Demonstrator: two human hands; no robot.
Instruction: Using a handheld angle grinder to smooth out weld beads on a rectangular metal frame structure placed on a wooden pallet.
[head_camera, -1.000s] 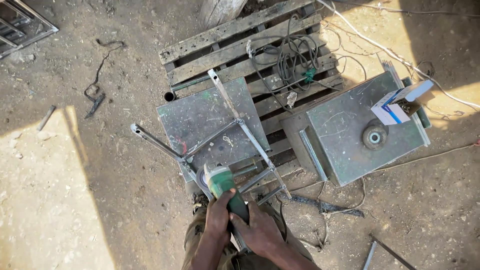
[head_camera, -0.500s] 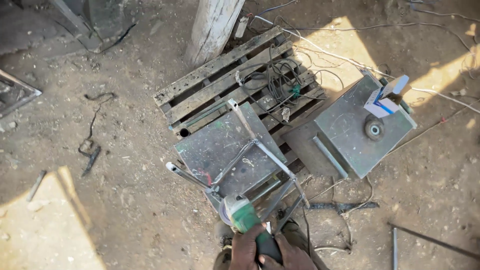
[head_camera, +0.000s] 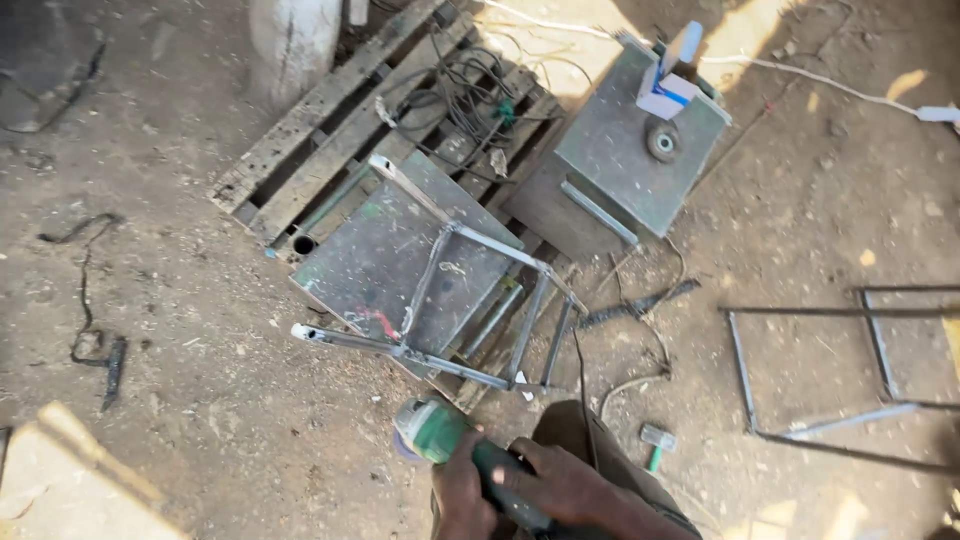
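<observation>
Angle grinder (head_camera: 455, 445), green-bodied, sits low in the view with its long axis running from the disc head at upper left down to the handle at lower right, both hands closed around it: the left hand (head_camera: 462, 492) nearer the head, the right hand (head_camera: 565, 483) further back on the handle. Just beyond the head lies the welded metal frame (head_camera: 450, 300), resting on a steel plate (head_camera: 385, 255) atop a wooden pallet (head_camera: 330, 110); the disc seems clear of the frame's near bar, though its face is hidden

A metal frame (head_camera: 470, 300) lies on a plate (head_camera: 380, 255) atop the pallet (head_camera: 330, 130), grinder (head_camera: 440, 432) just below it.
</observation>
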